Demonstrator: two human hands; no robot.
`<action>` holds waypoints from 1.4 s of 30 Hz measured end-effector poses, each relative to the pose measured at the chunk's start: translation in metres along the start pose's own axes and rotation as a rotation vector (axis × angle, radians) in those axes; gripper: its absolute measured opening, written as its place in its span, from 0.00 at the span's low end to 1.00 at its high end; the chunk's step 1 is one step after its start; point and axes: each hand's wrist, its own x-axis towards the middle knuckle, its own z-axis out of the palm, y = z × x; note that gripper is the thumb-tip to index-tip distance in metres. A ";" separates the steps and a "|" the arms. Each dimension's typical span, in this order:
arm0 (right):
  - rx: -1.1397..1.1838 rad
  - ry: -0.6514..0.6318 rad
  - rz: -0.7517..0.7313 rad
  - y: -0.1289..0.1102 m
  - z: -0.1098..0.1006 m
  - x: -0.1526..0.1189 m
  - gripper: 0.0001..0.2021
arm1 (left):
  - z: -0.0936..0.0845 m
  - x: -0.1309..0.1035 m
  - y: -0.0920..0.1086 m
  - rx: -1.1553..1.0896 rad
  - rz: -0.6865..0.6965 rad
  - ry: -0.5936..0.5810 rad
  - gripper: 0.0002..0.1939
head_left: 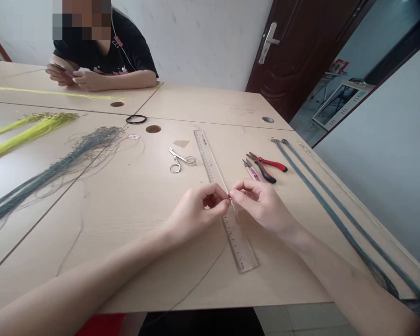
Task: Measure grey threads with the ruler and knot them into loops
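My left hand (199, 207) and my right hand (262, 203) meet fingertip to fingertip above the middle of a clear plastic ruler (240, 245). Both are closed in a pinch on a thin dark cord (205, 275), which trails from below my fingers over the table's front edge. The exact bit between the fingertips is hidden. Just past my right hand lie pink thread snips (252, 170) and pliers (273, 164) with red and black handles. Small silver scissors (181, 159) rest left of the ruler, spread apart.
Blue-grey cord bundles lie at the left (63, 163) and right (322, 200), with yellow-green cords (38, 133) at far left. A black loop (136, 119) lies near a round table hole (153, 129). Across the table (143, 280) sits a person (133, 51) with hands raised.
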 end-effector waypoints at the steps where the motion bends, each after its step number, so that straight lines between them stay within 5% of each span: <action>1: 0.000 0.003 0.005 0.000 0.000 0.000 0.10 | 0.000 0.000 0.000 0.000 -0.002 -0.002 0.06; 9: -0.239 0.189 -0.070 0.013 -0.010 0.011 0.10 | -0.004 0.002 0.003 -0.023 -0.026 0.033 0.07; 12: -0.374 0.151 -0.141 0.019 -0.011 0.012 0.08 | -0.009 0.004 0.003 -0.023 -0.013 0.214 0.08; 15: -0.428 -0.053 -0.229 0.018 -0.008 0.010 0.11 | -0.018 0.008 0.004 -0.037 0.030 0.495 0.06; 18: -0.471 -0.180 -0.267 0.012 -0.006 0.008 0.12 | -0.028 0.013 0.005 -0.107 0.062 0.648 0.07; 23: -0.553 -0.193 -0.220 -0.007 -0.001 -0.003 0.11 | -0.035 0.024 -0.007 -0.266 0.066 0.674 0.06; 28: -0.583 -0.234 -0.144 -0.038 0.005 -0.047 0.10 | -0.035 0.030 -0.019 -0.451 0.022 0.576 0.05; 31: -0.552 -0.299 0.087 -0.050 0.007 -0.085 0.09 | -0.032 0.027 -0.018 -0.497 -0.019 0.508 0.04; 36: -0.605 -0.321 0.636 -0.050 0.018 -0.128 0.23 | -0.026 0.021 -0.012 -0.515 -0.040 0.441 0.06; 42: -0.133 -0.308 0.851 -0.028 0.037 -0.140 0.26 | -0.020 0.016 -0.009 -0.411 -0.060 0.417 0.06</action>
